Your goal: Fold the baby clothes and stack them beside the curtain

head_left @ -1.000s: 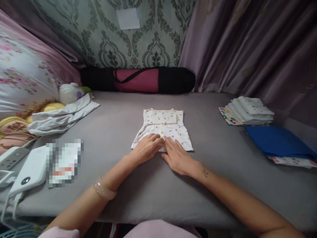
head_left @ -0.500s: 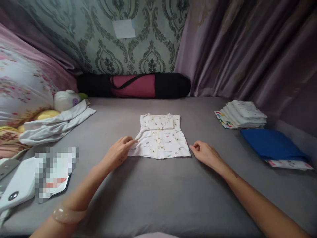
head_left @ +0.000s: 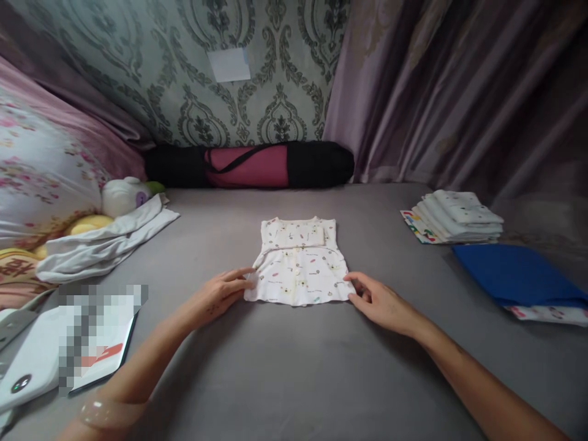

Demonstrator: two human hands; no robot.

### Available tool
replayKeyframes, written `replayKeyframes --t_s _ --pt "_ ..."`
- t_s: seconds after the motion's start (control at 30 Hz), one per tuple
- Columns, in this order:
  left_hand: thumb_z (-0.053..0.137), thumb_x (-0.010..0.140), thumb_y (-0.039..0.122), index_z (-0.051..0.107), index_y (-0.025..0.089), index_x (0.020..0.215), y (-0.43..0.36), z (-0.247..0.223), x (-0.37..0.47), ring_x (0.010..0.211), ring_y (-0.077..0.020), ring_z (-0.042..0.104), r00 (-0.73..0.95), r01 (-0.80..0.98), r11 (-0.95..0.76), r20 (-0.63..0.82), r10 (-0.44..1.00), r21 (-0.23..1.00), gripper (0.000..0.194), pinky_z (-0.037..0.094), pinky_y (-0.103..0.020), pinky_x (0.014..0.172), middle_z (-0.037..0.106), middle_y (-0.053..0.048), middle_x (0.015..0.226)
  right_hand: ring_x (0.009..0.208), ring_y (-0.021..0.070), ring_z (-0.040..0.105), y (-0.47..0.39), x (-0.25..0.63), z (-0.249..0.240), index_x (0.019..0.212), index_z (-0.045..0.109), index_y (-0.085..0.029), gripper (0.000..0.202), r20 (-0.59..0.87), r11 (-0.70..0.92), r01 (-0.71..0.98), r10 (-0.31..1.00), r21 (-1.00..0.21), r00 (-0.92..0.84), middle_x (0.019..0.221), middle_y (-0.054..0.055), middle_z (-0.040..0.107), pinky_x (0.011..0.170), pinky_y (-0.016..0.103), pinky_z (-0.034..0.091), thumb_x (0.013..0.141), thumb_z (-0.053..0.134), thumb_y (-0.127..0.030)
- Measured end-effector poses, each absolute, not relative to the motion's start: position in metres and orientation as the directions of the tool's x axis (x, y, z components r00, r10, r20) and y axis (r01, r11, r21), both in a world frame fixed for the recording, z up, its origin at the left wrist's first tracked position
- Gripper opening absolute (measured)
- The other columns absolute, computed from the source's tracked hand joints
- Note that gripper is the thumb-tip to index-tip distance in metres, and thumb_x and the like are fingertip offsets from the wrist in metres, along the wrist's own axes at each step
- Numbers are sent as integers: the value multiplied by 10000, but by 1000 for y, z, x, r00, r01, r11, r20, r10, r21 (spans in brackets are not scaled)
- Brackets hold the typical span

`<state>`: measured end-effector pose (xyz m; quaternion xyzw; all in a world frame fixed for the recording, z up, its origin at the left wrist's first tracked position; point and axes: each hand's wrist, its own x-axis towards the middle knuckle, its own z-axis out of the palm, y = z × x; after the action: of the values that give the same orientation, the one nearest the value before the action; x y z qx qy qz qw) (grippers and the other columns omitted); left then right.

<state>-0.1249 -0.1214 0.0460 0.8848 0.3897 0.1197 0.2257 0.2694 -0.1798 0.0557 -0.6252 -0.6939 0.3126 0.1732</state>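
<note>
A small white printed garment lies flat on the grey sheet, its sleeves folded across the upper part. My left hand touches the lower left edge with its fingertips, fingers apart and not closed on the cloth. At the lower right corner is my right hand, thumb and forefinger apart at the edge of the fabric. Its other fingers are curled and partly hidden.
A stack of folded cloths and a blue folded item lie on the right. To the left are white cloth, a white device and a phone. A black and maroon bag lies along the wall.
My right hand has come in to touch the garment's lower right corner. My left hand has shifted slightly lower along the left edge. The whole view has tilted up a little.
</note>
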Motion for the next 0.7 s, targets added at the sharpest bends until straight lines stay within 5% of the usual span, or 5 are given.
replayKeyframes --t_s 0.13,0.23,0.4,0.7 --pt "379 975 300 629 272 1208 -123 41 -122 1219 -231 545 663 617 -610 89 743 497 343 461 -349 999 502 -84 1419 823 151 594 -183 277 53 1197 582 -238 415 28 309 738 930 -600 -367 1001 38 630 771 268 467 838 421 -109" --pt "364 981 287 605 250 1227 -122 40 -118 1229 -206 544 654 580 -600 124 746 551 346 451 -333 1017 563 -87 1356 977 189 575 -179 280 47 1114 625 -231 338 136 414 765 906 -493 -402 1035 64 611 868 314 462 882 405 -120" --pt "350 955 205 590 210 1167 -114 43 -115 1196 -187 568 639 571 -575 122 759 586 320 437 -322 1023 583 -96 1316 914 186 584 -168 279 46 1061 653 -231 266 218 426 794 905 -434 -366 989 68 594 815 304 483 943 414 -217" --pt "405 921 235 623 208 1072 -89 46 -98 1020 -208 589 523 574 -626 352 776 527 267 449 -352 915 647 -100 1143 1025 205 599 -132 262 57 913 668 -233 176 480 393 710 873 -584 -88 1069 79 623 943 354 460 906 517 -324"
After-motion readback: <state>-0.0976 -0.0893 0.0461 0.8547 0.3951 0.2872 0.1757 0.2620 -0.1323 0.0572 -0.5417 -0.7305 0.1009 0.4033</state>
